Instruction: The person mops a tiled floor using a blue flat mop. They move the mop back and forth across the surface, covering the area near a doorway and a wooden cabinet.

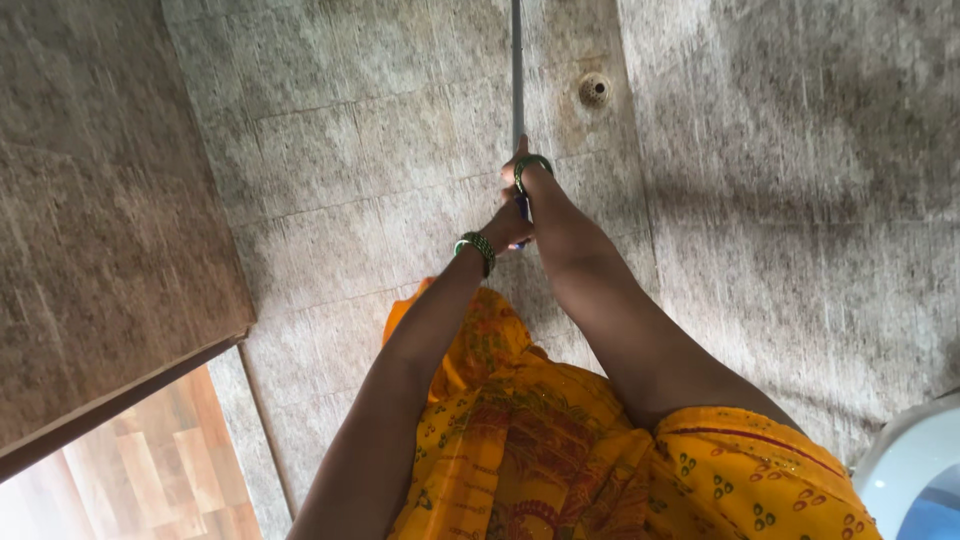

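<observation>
A long thin grey metal-looking pole [517, 70] runs straight up the tiled floor [350, 180] toward its far edge, its blue-gripped lower end caught in both hands. The right hand [522, 172] is wrapped round it higher up, the left hand [507, 230] curled round it just below, both with green bangles. It looks stiff, light and likely a bit slick, best held at that grip. A round drain [594, 89] sits just beside the pole; a white basin rim [905, 450] shows at the near right corner.
</observation>
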